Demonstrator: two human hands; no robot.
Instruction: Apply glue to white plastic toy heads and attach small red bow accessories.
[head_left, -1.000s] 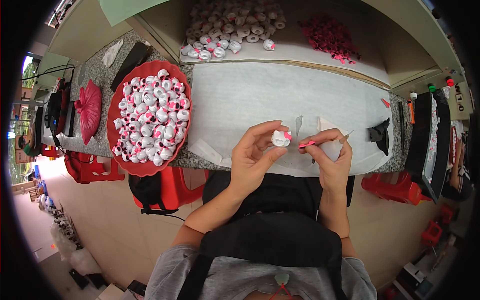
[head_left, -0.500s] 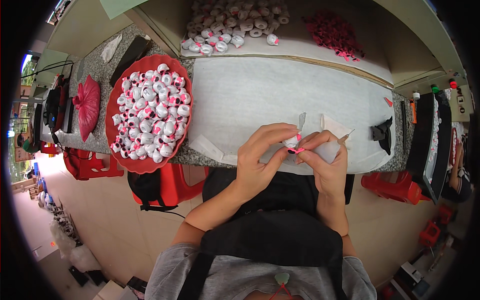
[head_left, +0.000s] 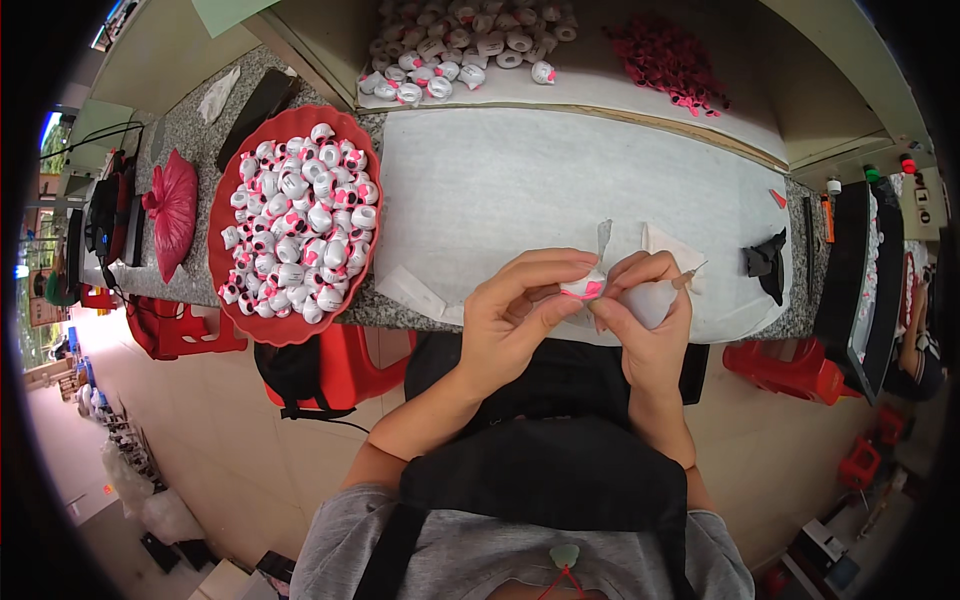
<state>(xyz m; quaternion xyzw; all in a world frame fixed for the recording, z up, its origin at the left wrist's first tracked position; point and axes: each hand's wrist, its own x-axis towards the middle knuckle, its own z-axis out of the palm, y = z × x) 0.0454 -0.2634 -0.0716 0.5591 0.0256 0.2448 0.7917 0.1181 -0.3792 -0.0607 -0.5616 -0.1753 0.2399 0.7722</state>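
Between the fingertips of my left hand [head_left: 505, 325] is a small rounded white piece [head_left: 583, 278] with a bright pink part on its near side. My left fingers and thumb are closed round it. Thumb and fingertips of my right hand [head_left: 655, 330] touch its right side. Held in that same hand is a small translucent needle-tipped bottle [head_left: 652, 302], its thin tip pointing up and right past the index finger. To the left, a red scalloped tray [head_left: 216, 225] is heaped with similar white pieces with pink and black parts.
White paper [head_left: 480, 190] covers the worktop. A shelf behind holds a pile of white pieces [head_left: 470, 40] and a heap of dark pink parts [head_left: 665, 65]. Black crumpled material [head_left: 767, 266] and an orange pen-like tool [head_left: 827, 220] lie right; a pink bag [head_left: 172, 220] lies far left.
The pink part, earlier pinched in my right fingertips with a dark spot showing, now lies against the white piece, which has turned in my left fingers. Both hands stay close together.
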